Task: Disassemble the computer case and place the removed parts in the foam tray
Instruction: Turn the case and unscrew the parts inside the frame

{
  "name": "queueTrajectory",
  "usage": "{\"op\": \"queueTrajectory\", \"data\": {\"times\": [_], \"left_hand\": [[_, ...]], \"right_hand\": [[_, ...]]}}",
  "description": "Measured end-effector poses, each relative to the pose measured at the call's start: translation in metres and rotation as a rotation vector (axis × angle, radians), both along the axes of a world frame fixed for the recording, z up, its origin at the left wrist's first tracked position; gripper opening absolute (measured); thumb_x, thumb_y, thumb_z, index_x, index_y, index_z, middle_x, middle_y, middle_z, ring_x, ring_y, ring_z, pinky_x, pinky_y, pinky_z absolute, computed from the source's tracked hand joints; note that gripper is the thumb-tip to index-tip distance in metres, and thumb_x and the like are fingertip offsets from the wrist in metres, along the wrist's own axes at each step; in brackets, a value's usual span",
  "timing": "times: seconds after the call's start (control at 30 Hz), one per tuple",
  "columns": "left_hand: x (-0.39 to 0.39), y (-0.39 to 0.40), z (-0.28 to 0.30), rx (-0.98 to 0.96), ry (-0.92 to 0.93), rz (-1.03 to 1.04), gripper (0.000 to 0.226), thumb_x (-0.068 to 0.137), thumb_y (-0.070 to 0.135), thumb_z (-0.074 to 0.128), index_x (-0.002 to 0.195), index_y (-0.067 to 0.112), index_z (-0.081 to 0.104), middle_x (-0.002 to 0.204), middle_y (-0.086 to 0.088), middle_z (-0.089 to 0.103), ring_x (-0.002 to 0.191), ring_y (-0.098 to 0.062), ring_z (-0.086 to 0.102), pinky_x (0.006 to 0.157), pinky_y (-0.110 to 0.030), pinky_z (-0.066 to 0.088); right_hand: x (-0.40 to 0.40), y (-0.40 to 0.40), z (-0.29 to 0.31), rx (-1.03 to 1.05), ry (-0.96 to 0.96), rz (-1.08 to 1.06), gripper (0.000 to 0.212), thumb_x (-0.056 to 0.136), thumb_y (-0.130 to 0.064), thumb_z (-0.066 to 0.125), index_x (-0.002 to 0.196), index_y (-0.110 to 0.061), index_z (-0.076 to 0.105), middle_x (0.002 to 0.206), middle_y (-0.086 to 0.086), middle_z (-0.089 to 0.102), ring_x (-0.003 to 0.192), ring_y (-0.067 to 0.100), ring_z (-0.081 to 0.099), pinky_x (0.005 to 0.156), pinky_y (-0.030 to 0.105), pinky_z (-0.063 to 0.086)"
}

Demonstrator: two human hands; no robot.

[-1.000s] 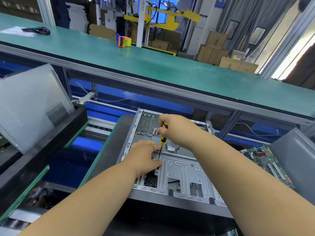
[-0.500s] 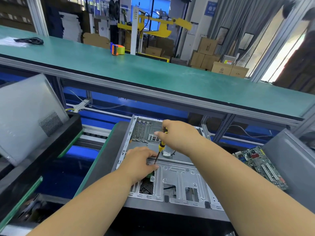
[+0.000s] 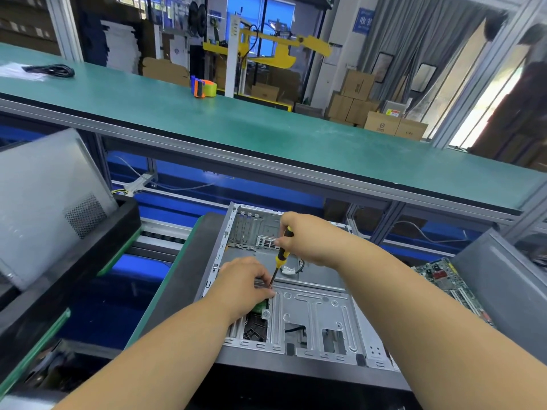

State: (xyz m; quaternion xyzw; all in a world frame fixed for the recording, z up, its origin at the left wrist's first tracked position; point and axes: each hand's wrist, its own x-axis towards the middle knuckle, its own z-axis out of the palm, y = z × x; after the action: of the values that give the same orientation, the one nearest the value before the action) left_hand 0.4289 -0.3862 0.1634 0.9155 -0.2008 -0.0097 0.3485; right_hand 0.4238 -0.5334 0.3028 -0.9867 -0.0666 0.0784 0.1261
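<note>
The open grey computer case (image 3: 313, 315) lies on its side in front of me on a dark mat. My right hand (image 3: 307, 238) grips a yellow-and-black screwdriver (image 3: 281, 255), its tip down on the edge of the case's metal drive bracket. My left hand (image 3: 245, 284) rests on the bracket's left part, fingers curled down at the screwdriver tip; whether it holds something there I cannot tell. A small green board (image 3: 260, 306) peeks out under the left hand. A removed motherboard (image 3: 444, 279) lies at the right. The grey side panel (image 3: 44, 202) leans in a black foam tray (image 3: 88, 270) at the left.
A long green workbench (image 3: 266, 128) runs across above the case, with a tape dispenser (image 3: 202, 87) and a black cable (image 3: 50, 69) on it. A grey panel (image 3: 503, 288) stands at the far right. Cardboard boxes and a yellow machine fill the background.
The view has tilted up slightly, so the case sits lower in frame. Both hands stay at the same spot on the bracket, with the screwdriver leaning a little more.
</note>
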Motion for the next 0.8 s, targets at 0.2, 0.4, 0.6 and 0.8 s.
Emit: {"op": "queueTrajectory", "data": {"times": [0.2, 0.4, 0.6, 0.8], "left_hand": [[0.000, 0.000, 0.002, -0.024, 0.019, -0.004, 0.017, 0.075, 0.041, 0.080, 0.074, 0.034, 0.065, 0.095, 0.014, 0.060, 0.100, -0.011, 0.051, 0.098, -0.038, 0.040], [-0.002, 0.000, 0.005, -0.019, 0.013, -0.005, 0.018, 0.075, 0.040, 0.081, 0.072, 0.035, 0.064, 0.094, 0.013, 0.061, 0.099, -0.011, 0.052, 0.098, -0.038, 0.040], [-0.003, -0.001, 0.005, -0.033, 0.024, 0.001, 0.017, 0.075, 0.038, 0.081, 0.074, 0.034, 0.065, 0.095, 0.015, 0.060, 0.101, -0.010, 0.051, 0.099, -0.038, 0.040], [-0.003, -0.001, 0.005, -0.044, 0.023, 0.005, 0.019, 0.074, 0.037, 0.082, 0.071, 0.034, 0.064, 0.094, 0.015, 0.061, 0.099, -0.008, 0.052, 0.098, -0.039, 0.041]], "right_hand": [[-0.003, 0.001, 0.003, -0.030, -0.003, 0.000, 0.020, 0.098, -0.038, 0.051, 0.098, -0.018, 0.053, 0.086, 0.001, 0.060, 0.068, 0.015, 0.053, 0.055, 0.030, 0.038], [0.000, 0.007, -0.002, -0.179, -0.097, 0.011, 0.032, 0.099, -0.047, 0.049, 0.096, -0.017, 0.038, 0.072, 0.000, 0.048, 0.060, 0.014, 0.043, 0.050, 0.032, 0.028], [-0.002, 0.003, -0.004, -0.055, -0.055, 0.022, 0.028, 0.097, -0.039, 0.057, 0.088, -0.020, 0.040, 0.076, 0.003, 0.055, 0.061, 0.016, 0.044, 0.051, 0.032, 0.030], [-0.003, -0.003, -0.003, 0.059, -0.083, -0.026, 0.029, 0.088, -0.042, 0.070, 0.083, -0.020, 0.051, 0.081, 0.003, 0.063, 0.062, 0.015, 0.052, 0.054, 0.029, 0.041]]}}
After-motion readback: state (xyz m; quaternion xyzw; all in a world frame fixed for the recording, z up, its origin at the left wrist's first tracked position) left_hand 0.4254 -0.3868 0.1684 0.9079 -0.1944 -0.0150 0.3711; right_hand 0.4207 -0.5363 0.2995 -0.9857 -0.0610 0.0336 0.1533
